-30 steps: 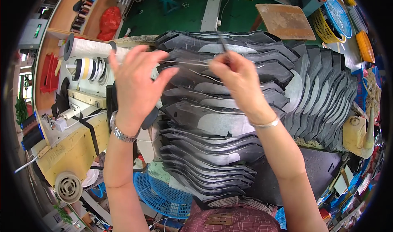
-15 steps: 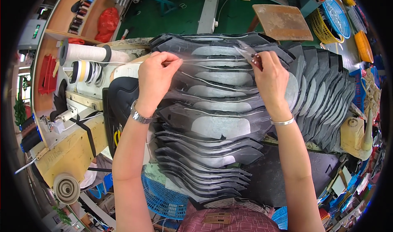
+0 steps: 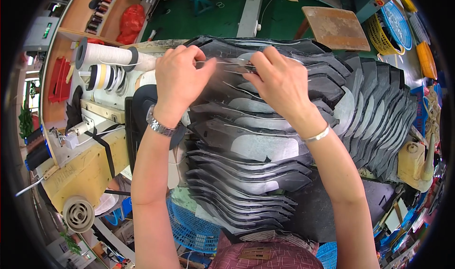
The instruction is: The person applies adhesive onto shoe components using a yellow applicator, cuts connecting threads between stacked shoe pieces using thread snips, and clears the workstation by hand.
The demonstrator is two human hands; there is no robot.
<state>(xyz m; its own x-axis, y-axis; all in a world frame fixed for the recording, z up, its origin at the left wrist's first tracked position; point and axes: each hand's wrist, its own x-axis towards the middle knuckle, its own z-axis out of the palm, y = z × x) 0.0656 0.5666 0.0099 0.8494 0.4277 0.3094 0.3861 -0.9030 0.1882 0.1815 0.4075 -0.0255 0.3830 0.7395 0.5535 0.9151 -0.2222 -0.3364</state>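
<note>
Pinching thin clear film strip [image 3: 232, 64], left hand [image 3: 179, 81], right hand [image 3: 279, 81] fingers closed, above fanned black leather pieces [image 3: 246, 145].

Small grey box w/ a green lit screen [image 3: 46, 30], far left of the left hand [image 3: 177, 79], up on the wall. Red plastic bag [image 3: 131, 21] above & left of that hand, on the wooden shelf.

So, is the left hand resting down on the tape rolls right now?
No, the left hand is raised over the dark cut pieces, pinching a clear strip with the right hand.
</note>
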